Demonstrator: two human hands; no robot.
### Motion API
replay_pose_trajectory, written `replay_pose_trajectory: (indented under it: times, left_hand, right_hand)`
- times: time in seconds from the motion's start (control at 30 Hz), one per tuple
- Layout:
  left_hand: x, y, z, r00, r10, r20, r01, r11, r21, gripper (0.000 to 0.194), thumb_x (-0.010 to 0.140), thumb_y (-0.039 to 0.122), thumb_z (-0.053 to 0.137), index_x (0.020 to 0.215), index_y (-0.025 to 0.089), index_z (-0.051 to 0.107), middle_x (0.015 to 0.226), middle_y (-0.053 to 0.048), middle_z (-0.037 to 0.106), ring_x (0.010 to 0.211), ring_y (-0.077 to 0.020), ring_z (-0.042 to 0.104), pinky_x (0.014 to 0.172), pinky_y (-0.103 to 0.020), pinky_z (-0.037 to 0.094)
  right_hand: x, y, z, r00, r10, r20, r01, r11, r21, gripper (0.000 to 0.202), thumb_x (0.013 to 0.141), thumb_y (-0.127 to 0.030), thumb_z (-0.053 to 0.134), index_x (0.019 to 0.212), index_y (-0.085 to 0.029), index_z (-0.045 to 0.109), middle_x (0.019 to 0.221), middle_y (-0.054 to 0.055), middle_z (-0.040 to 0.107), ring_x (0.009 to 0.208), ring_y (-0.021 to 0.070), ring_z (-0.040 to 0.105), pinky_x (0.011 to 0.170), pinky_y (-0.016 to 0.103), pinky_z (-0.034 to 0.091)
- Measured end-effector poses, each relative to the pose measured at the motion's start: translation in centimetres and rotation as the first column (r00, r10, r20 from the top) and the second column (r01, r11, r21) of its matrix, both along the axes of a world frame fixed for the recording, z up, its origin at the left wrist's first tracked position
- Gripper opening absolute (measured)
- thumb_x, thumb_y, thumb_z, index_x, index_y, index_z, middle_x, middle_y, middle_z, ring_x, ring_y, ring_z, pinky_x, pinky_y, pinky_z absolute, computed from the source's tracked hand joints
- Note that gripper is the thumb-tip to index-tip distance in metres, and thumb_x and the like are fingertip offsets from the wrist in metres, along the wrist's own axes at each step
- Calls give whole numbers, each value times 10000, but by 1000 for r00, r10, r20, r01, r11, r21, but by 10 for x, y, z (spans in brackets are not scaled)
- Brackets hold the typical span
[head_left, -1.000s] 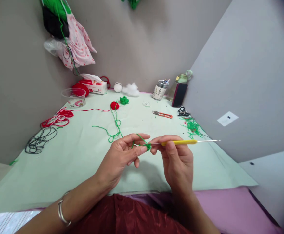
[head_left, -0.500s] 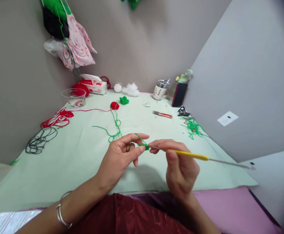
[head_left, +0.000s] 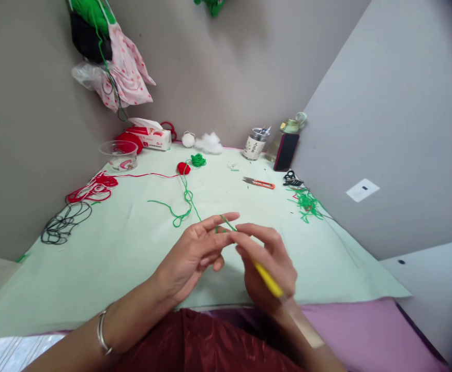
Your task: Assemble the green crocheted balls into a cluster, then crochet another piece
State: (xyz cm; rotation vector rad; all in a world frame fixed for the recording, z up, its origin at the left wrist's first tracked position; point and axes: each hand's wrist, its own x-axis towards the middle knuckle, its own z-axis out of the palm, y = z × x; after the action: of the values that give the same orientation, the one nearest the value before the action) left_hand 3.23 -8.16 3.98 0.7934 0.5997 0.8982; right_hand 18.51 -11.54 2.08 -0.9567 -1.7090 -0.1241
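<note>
Low in the middle of the view, my left hand (head_left: 195,253) pinches a small green yarn piece, mostly hidden by the fingertips. A green strand (head_left: 227,223) passes over its raised index finger. Close against it, my right hand (head_left: 268,258) holds a yellow-handled crochet hook (head_left: 267,278), whose handle points down toward the wrist and is blurred. The hook's tip is hidden between the fingers. Loose green yarn (head_left: 187,199) trails on the cloth to a red ball (head_left: 183,168), beside a green yarn bundle (head_left: 198,160).
Orange snips (head_left: 259,183) lie beyond my hands. Farther back stand a pen jar (head_left: 254,144), a phone (head_left: 286,151) and a tissue box (head_left: 152,138). A plastic tub (head_left: 119,156), red yarn (head_left: 94,188) and dark yarn (head_left: 65,225) are left; green scraps (head_left: 308,203) are right.
My right hand has turned and moved left against my left fingertips. The hook's handle has swung from pointing right to pointing down toward my wrist.
</note>
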Motion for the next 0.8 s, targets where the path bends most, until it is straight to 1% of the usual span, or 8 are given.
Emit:
replay_pose_trajectory:
  times: [0.07, 0.17, 0.3, 0.4, 0.5, 0.63, 0.7, 0.8]
  left_hand:
    - [-2, 3, 1, 1000, 6, 18, -5, 999, -43, 374, 802, 256, 754, 1168, 194, 711, 569, 97, 376, 437, -13, 174, 441, -156, 342]
    - [-3, 4, 3, 998, 60, -14, -60, 998, 14, 380, 769, 256, 780, 1142, 211, 722, 698, 52, 507, 470, -16, 308, 432, -159, 354]
    - [2, 1, 1, 993, 86, -77, -76, 989, 125, 374, 769, 283, 780, 1136, 238, 723, 925, -4, 600, 594, -47, 481, 460, -166, 389]
    - [4, 0, -1, 990, 107, -94, -96, 988, 118, 394, 777, 281, 777, 1163, 240, 711, 899, 6, 605, 513, -15, 422, 452, -170, 349]
    - [4, 2, -2, 999, 35, -23, -34, 999, 14, 381, 786, 275, 769, 1158, 212, 717, 773, 32, 575, 442, 5, 277, 445, -174, 336]
    - [0, 5, 1, 999, 39, 29, -38, 998, -43, 268, 781, 256, 773, 1039, 185, 760, 705, 52, 527, 439, 9, 182, 434, -160, 324]
    - [-1, 4, 2, 998, 70, -2, -70, 998, 4, 251, 772, 257, 779, 1014, 195, 766, 757, 34, 564, 452, 5, 261, 445, -162, 345]
    - [0, 2, 1, 995, 72, -72, -64, 992, 107, 300, 776, 279, 774, 1069, 220, 749, 868, -9, 631, 567, -47, 464, 488, -179, 396]
  right_hand:
    - [-1, 2, 6, 966, 64, -249, -83, 994, -65, 270, 948, -110, 512, 1066, -256, 705, 938, 51, 692, 812, 177, 664, 683, 330, 557]
    - [-2, 6, 13, 872, 131, -471, -216, 968, -131, 240, 972, -142, 485, 986, -235, 706, 867, 35, 681, 694, 149, 627, 620, 315, 532]
    - [-4, 6, 11, 927, 163, -339, -223, 964, -146, 236, 949, -106, 523, 1029, -234, 704, 938, 52, 714, 831, 182, 670, 705, 344, 561]
    - [-4, 2, 3, 984, 80, -161, -91, 994, -64, 308, 913, -65, 568, 1107, -263, 704, 986, 58, 710, 885, 188, 680, 718, 335, 567]
    - [-2, 0, -1, 998, 9, -61, -10, 1000, -6, 339, 890, -74, 608, 1130, -289, 714, 1043, 66, 703, 894, 193, 682, 711, 333, 569]
    - [0, 3, 4, 928, 68, -366, -111, 989, -96, 245, 940, -120, 538, 1044, -249, 719, 855, 43, 679, 744, 169, 646, 638, 323, 543]
    - [0, 6, 7, 862, 115, -494, -214, 965, -150, 209, 960, -164, 522, 987, -229, 719, 826, 39, 661, 698, 156, 618, 618, 315, 526]
    - [-1, 8, 8, 851, 185, -492, -323, 923, -210, 188, 954, -185, 548, 974, -226, 731, 905, 54, 695, 776, 167, 629, 674, 324, 534]
